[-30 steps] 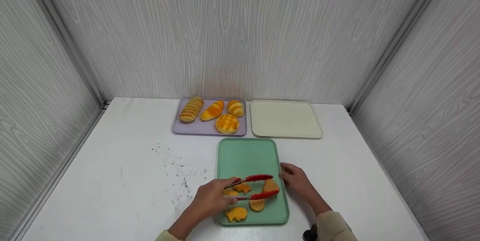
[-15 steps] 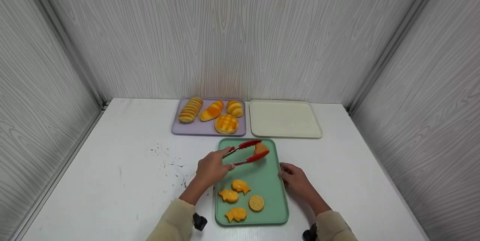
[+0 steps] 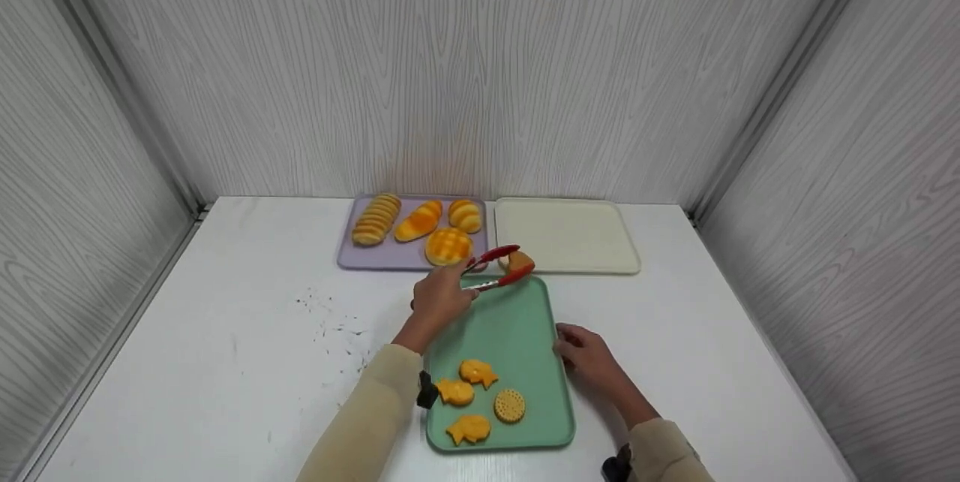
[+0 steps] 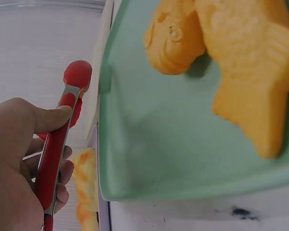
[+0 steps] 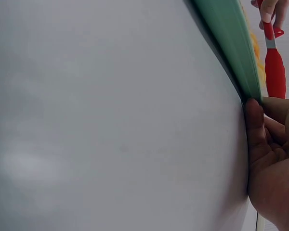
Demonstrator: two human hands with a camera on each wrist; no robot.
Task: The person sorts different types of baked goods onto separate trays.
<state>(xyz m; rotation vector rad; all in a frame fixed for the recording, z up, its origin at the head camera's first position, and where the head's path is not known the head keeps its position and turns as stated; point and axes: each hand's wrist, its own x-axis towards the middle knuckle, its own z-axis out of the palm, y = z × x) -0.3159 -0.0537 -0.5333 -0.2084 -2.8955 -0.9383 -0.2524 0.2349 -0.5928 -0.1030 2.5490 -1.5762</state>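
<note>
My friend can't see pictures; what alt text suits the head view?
The left hand grips red tongs holding a brown piece; the right hand holds the edge of a green tray bearing three fish-shaped snacks and a round biscuit. Behind lie a purple tray with four breads and a cream tray.

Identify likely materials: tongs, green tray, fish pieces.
Tongs: metal, probably steel, by the shiny grey edges; smooth red heads look like silicone or plastic.
Green tray: probably plastic, smooth satin, by its even colour and rounded rim.
Fish pieces: moulded plastic or rubber, slight sheen, by the relief detail and uniform orange; softness can't be told.
</note>
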